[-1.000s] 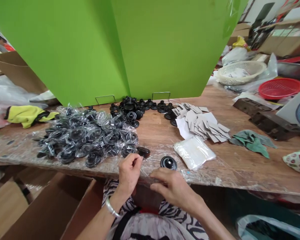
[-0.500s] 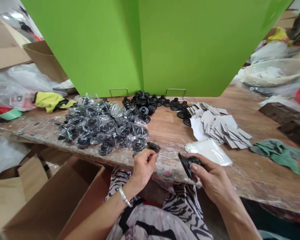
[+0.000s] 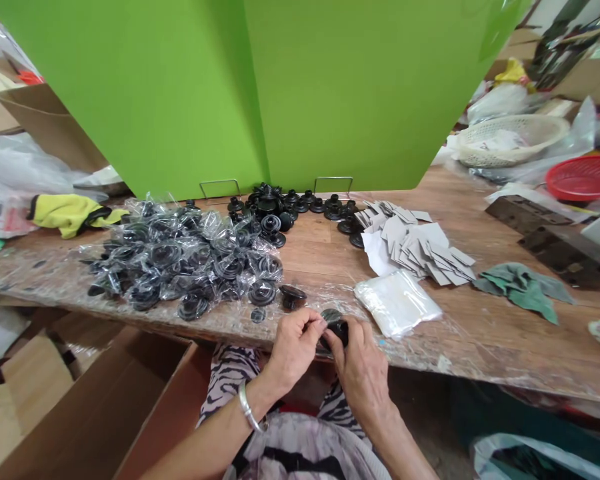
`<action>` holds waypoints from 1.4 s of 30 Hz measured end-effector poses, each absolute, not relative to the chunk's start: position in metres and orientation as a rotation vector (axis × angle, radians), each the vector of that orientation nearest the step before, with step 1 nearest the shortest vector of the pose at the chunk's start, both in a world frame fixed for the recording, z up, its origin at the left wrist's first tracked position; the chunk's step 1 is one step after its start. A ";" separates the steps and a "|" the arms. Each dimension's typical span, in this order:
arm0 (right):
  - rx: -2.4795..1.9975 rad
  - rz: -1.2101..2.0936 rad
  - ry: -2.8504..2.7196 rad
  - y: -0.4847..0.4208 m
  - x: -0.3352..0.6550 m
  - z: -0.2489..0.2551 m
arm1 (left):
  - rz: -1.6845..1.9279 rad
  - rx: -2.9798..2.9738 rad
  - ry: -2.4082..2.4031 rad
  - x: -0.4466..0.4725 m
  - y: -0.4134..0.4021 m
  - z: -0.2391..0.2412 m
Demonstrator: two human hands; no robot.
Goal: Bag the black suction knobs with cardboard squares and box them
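The wooden bench is worn and wrapped along its near edge in clear film, and both hands work right at that edge, in front of a zebra-print lap. The left hand, a silver bangle on its wrist, pinches thumb and forefinger onto the rim of a black round part, while the right hand curls around the same part from the other side, so the piece sits gripped between them just above the bench edge. Just beyond the left hand lies another loose black part, and further out to its left a big heap of bagged parts. Beyond the right hand are a stack of clear bags, scattered grey cards, and off to its right a green cloth. More unbagged parts crowd the foot of a tall green board straight ahead. An open cardboard box stands on the floor below the left arm; a white basket and a red basket sit far off to the right. Half a second ago the hands were apart, the right holding the part alone out to the side; a second ago it lay on the bench beyond the right fingers.
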State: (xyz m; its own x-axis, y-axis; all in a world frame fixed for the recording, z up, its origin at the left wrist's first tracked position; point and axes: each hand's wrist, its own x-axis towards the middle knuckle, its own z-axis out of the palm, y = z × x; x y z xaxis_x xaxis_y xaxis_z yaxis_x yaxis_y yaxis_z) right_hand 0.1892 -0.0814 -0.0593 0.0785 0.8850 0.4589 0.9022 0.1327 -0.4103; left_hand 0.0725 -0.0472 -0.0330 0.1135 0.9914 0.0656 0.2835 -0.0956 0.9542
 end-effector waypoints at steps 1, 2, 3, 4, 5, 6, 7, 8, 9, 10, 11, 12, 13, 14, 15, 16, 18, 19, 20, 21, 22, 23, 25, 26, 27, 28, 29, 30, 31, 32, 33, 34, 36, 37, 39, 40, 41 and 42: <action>-1.770 -0.081 -1.800 -0.081 0.187 -0.059 | 1.028 1.508 1.299 0.075 -0.048 -0.034; -1.807 -0.094 -1.821 -0.080 0.186 -0.059 | 1.023 1.501 1.300 0.077 -0.050 -0.035; -1.837 -0.079 -1.842 -0.080 0.186 -0.059 | 1.023 1.508 1.305 0.079 -0.050 -0.037; -1.854 -0.047 -1.860 -0.079 0.187 -0.058 | 1.027 1.533 1.306 0.081 -0.051 -0.038; -1.861 -0.007 -1.875 -0.077 0.189 -0.057 | 1.035 1.580 1.298 0.082 -0.051 -0.038; -1.866 0.036 -1.888 -0.076 0.191 -0.055 | 1.043 1.644 1.274 0.083 -0.051 -0.039; -1.875 0.072 -1.899 -0.074 0.193 -0.054 | 1.042 1.714 1.237 0.084 -0.051 -0.040; -1.894 0.097 -1.908 -0.073 0.195 -0.052 | 1.031 1.775 1.195 0.084 -0.050 -0.041; -1.923 0.116 -1.919 -0.071 0.196 -0.051 | 1.012 1.817 1.154 0.084 -0.048 -0.043; -1.960 0.132 -1.931 -0.068 0.197 -0.050 | 0.989 1.832 1.119 0.084 -0.047 -0.044; -1.989 0.151 -1.944 -0.066 0.197 -0.050 | 0.971 1.802 1.104 0.083 -0.045 -0.046; -1.999 0.171 -1.956 -0.064 0.197 -0.051 | 0.964 1.737 1.113 0.082 -0.043 -0.048; -1.978 0.197 -1.965 -0.062 0.196 -0.053 | 0.966 1.655 1.140 0.080 -0.041 -0.051; -1.926 0.232 -1.965 -0.061 0.196 -0.055 | 0.976 1.569 1.174 0.078 -0.038 -0.054; -1.849 0.279 -1.945 -0.061 0.196 -0.059 | 0.988 1.493 1.211 0.075 -0.036 -0.057; -1.764 0.336 -1.903 -0.061 0.197 -0.063 | 0.997 1.432 1.243 0.072 -0.034 -0.060; -1.618 0.459 -1.782 -0.064 0.197 -0.071 | 0.986 1.371 1.270 0.066 -0.031 -0.066; -1.572 0.503 -1.727 -0.066 0.198 -0.075 | 0.969 1.348 1.262 0.063 -0.031 -0.067; -1.550 0.526 -1.693 -0.067 0.198 -0.078 | 0.957 1.340 1.250 0.062 -0.031 -0.068; -1.546 0.526 -1.685 -0.068 0.198 -0.079 | 0.960 1.355 1.243 0.061 -0.031 -0.068; -1.556 0.511 -1.699 -0.069 0.197 -0.080 | 0.975 1.396 1.242 0.061 -0.032 -0.067; -1.571 0.491 -1.724 -0.069 0.197 -0.080 | 0.995 1.450 1.256 0.063 -0.032 -0.065; -1.569 0.475 -1.784 -0.066 0.197 -0.079 | 1.013 1.545 1.314 0.067 -0.033 -0.061; -1.540 0.490 -1.800 -0.064 0.197 -0.078 | 1.002 1.575 1.340 0.069 -0.033 -0.060; -1.498 0.524 -1.794 -0.062 0.198 -0.078 | 0.986 1.598 1.352 0.070 -0.032 -0.058; -1.457 0.576 -1.760 -0.062 0.200 -0.078 | 0.982 1.618 1.354 0.071 -0.031 -0.056; -1.432 0.630 -1.696 -0.062 0.202 -0.078 | 0.991 1.627 1.354 0.071 -0.029 -0.055; -1.431 0.672 -1.606 -0.063 0.205 -0.078 | 1.004 1.605 1.356 0.071 -0.027 -0.053; -1.453 0.695 -1.504 -0.065 0.208 -0.079 | 1.019 1.530 1.359 0.069 -0.026 -0.051; -1.488 0.701 -1.408 -0.067 0.211 -0.078 | 1.034 1.396 1.353 0.067 -0.024 -0.049; -1.521 0.688 -1.330 -0.070 0.213 -0.077 | 1.044 1.222 1.328 0.065 -0.022 -0.047; -1.540 0.669 -1.279 -0.074 0.215 -0.075 | 1.047 1.040 1.280 0.063 -0.021 -0.044; -1.526 0.641 -1.260 -0.079 0.215 -0.068 | 1.044 0.757 1.132 0.059 -0.020 -0.040; -1.501 0.628 -1.281 -0.081 0.213 -0.063 | 1.033 0.673 1.057 0.058 -0.020 -0.039; -1.442 0.579 -1.357 -0.083 0.208 -0.055 | 0.984 0.595 0.947 0.057 -0.022 -0.037; -1.419 0.543 -1.393 -0.083 0.205 -0.051 | 0.962 0.581 0.912 0.058 -0.024 -0.037; -1.403 0.499 -1.420 -0.082 0.203 -0.049 | 0.943 0.572 0.888 0.059 -0.025 -0.037; -1.391 0.457 -1.441 -0.081 0.200 -0.048 | 0.929 0.566 0.873 0.061 -0.027 -0.038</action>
State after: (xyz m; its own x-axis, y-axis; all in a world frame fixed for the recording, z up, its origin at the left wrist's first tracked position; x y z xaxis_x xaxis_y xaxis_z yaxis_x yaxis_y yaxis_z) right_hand 0.2002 -0.0814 -0.0478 0.2072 0.8924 0.4008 0.4987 0.2561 -0.8281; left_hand 0.0609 -0.0271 -0.0382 0.3106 0.8653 -0.3935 -0.4464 0.4983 0.7432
